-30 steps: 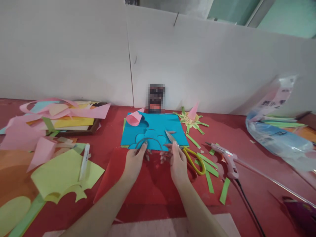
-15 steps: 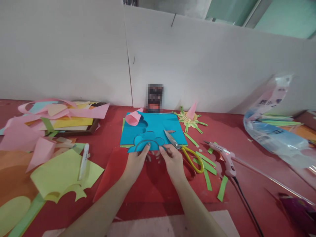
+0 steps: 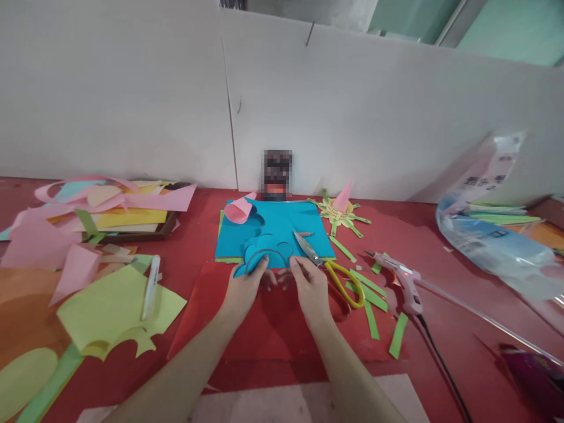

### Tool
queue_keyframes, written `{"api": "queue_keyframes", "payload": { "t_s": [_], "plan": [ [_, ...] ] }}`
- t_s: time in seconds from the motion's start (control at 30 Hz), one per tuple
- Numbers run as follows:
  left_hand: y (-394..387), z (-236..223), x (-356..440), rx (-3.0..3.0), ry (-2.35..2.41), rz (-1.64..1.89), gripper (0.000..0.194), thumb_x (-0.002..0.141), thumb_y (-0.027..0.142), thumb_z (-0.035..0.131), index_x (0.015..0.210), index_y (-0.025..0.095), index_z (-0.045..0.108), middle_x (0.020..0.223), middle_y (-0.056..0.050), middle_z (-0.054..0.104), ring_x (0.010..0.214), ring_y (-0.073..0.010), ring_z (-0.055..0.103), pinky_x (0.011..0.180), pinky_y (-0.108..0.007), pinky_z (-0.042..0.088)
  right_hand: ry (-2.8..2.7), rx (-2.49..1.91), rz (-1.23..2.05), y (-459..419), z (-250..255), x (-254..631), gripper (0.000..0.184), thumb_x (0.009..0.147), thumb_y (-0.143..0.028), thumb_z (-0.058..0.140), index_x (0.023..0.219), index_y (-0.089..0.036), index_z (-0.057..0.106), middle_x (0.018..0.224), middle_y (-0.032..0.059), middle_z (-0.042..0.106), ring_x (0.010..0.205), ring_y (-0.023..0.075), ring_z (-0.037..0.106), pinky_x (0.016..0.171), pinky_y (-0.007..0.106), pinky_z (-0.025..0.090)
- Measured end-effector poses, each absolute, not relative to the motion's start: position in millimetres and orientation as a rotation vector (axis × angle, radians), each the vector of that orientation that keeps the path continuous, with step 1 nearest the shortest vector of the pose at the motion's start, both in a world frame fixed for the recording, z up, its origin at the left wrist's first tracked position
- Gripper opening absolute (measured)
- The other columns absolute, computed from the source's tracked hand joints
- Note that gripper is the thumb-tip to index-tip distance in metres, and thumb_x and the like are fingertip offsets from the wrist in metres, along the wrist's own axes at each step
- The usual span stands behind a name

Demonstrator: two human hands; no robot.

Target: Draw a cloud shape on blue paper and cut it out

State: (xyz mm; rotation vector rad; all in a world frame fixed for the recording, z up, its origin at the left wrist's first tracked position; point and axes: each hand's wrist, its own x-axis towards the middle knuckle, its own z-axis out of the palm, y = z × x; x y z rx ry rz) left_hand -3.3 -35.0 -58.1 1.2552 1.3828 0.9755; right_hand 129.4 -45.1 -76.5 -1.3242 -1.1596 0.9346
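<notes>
Between my hands is a blue paper cutout [image 3: 272,257] with a scalloped, cloud-like edge and dark drawn curves. My left hand [image 3: 247,283] pinches its left side, thumb on top. The fingers of my right hand [image 3: 307,282] are closed at its right edge. Beneath and beyond it lies blue paper [image 3: 286,217] with a scalloped notch cut at its left. Scissors [image 3: 337,276] with yellow handles rest just right of my right hand, blades on the blue paper. A pink paper cone [image 3: 238,210] sits on the blue paper's left corner.
Paper scraps [image 3: 110,205] fill a tray at left, near yellow-green paper [image 3: 118,305] with a white pen [image 3: 151,288]. At right lie green strips [image 3: 370,320], a pink glue gun [image 3: 403,282] with its cord, and a plastic bag [image 3: 497,235]. A paper sun shape [image 3: 337,216] stands behind the scissors.
The blue cutout has turned and tilted slightly between my hands, its left end now lower. My right fingertips have shifted a little along its right edge. The scissors have stayed in place.
</notes>
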Motion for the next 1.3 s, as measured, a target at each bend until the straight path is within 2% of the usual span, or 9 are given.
{"api": "queue_keyframes", "payload": {
  "t_s": [0.13, 0.4, 0.9, 1.13, 1.3],
  "plan": [
    [-33, -66, -5, 1.251, 1.362, 0.992, 0.050, 0.082, 0.047, 0.042, 0.044, 0.020, 0.059, 0.046, -0.001, 0.060, 0.050, -0.0141, 0.057, 0.060, -0.023, 0.044, -1.162, -1.353, 0.899, -44, -80, 131, 0.027, 0.079, -0.043, 0.055, 0.086, -0.019, 0.065, 0.083, 0.0043, 0.069, 0.077, 0.0207, 0.062, 0.070, 0.029, 0.048],
    [-29, -80, -7, 1.252, 1.310, 1.043, 0.051, 0.082, 0.050, 0.042, 0.045, 0.019, 0.060, 0.049, -0.002, 0.063, 0.051, -0.0151, 0.058, 0.062, -0.024, 0.045, -1.134, -1.319, 0.930, -42, -85, 132, 0.028, 0.077, -0.041, 0.059, 0.091, -0.018, 0.066, 0.090, 0.0053, 0.068, 0.085, 0.0217, 0.062, 0.079, 0.033, 0.047],
    [-31, -74, -5, 1.194, 1.302, 1.080, 0.048, 0.080, 0.046, 0.046, 0.043, 0.018, 0.058, 0.047, -0.001, 0.061, 0.048, -0.0136, 0.056, 0.060, -0.023, 0.044, -1.101, -1.306, 0.952, -44, -81, 130, 0.026, 0.074, -0.040, 0.060, 0.086, -0.017, 0.065, 0.076, 0.0031, 0.066, 0.070, 0.0180, 0.059, 0.066, 0.029, 0.047],
    [-32, -71, -5, 1.196, 1.280, 1.067, 0.048, 0.080, 0.045, 0.046, 0.043, 0.018, 0.058, 0.047, -0.001, 0.060, 0.047, -0.0130, 0.055, 0.059, -0.022, 0.044, -1.085, -1.346, 0.897, -46, -75, 131, 0.028, 0.079, -0.043, 0.054, 0.085, -0.018, 0.065, 0.084, 0.0035, 0.066, 0.082, 0.0198, 0.059, 0.072, 0.028, 0.045],
    [-32, -70, -4, 1.195, 1.289, 1.078, 0.047, 0.079, 0.045, 0.047, 0.042, 0.018, 0.058, 0.046, -0.002, 0.060, 0.046, -0.0129, 0.055, 0.057, -0.023, 0.044, -1.080, -1.382, 0.879, -46, -75, 131, 0.031, 0.080, -0.046, 0.052, 0.085, -0.018, 0.065, 0.083, 0.0033, 0.066, 0.078, 0.0195, 0.058, 0.069, 0.028, 0.044]
  ]
}}
